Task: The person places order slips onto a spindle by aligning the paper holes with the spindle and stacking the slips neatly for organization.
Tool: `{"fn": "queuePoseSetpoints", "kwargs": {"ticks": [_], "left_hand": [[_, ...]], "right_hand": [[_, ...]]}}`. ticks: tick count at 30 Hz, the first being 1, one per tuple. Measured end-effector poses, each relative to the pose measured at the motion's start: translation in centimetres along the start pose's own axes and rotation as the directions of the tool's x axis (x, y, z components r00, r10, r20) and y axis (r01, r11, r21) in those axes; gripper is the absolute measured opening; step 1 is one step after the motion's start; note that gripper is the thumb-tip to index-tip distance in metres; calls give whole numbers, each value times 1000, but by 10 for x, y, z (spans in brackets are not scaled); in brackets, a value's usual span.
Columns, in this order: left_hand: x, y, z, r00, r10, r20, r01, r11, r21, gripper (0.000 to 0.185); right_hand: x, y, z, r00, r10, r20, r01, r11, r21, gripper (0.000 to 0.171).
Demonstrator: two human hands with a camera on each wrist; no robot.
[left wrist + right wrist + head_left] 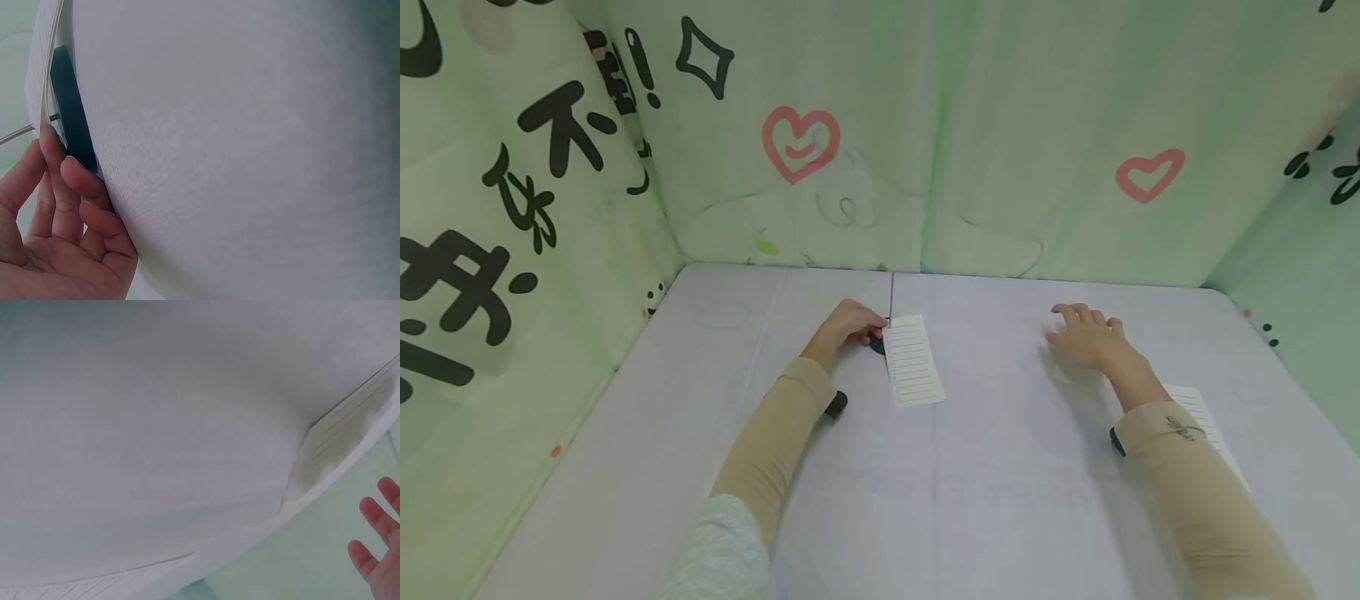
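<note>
Card [915, 367] lies toward 5 o'clock from the left hand [850, 322], which is the nearer hand.
Head view: it is white with many thin lines, over the table [1000, 500], its long way running from almost 12 to almost 6 o'clock; the right hand [1086, 337] is off at 3 o'clock, fingers spread. Left wrist view: fingers pinch the card's edge by a thin rod [17, 134] that seems to poke through it, next to a black base [74, 109]. Right wrist view: three fingertips show, apart, touching nothing.
</note>
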State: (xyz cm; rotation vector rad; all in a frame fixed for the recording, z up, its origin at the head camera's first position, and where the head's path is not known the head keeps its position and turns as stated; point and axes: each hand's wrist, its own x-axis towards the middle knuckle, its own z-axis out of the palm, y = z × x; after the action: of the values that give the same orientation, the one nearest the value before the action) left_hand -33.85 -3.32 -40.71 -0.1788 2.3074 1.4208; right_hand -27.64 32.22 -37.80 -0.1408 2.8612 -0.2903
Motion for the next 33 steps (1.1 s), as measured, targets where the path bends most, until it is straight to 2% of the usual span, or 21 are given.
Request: {"fn": "queuePoseSetpoints", "kwargs": {"ticks": [3,7,14,23,27,31,33], "left_hand": [[3,1,1,1000,-15,-5,15,1000,14,23],[6,1,2,999,-40,-23,41,999,32,23],[7,1,3,996,-74,-46,77,995,64,22],[1,1,1,999,-28,-31,30,999,45,21],[-1,2,2,999,-34,-35,36,998,43,21],[5,1,3,997,-55,-45,57,997,56,18],[11,-2,3,999,-43,-31,45,998,51,17]], "right_hand": [[2,17,-4,998,52,41,-51,998,-29,62],[3,36,-5,995,78,65,-75,996,-43,60],[2,56,-1,987,144,66,-146,989,25,60],[-9,62,1,987,158,22,-158,987,-5,58],[-10,61,2,987,161,17,-160,987,-8,59],[-9,60,3,988,155,4,-155,988,-21,59],[-9,59,3,988,152,-5,-152,988,-24,59]]}}
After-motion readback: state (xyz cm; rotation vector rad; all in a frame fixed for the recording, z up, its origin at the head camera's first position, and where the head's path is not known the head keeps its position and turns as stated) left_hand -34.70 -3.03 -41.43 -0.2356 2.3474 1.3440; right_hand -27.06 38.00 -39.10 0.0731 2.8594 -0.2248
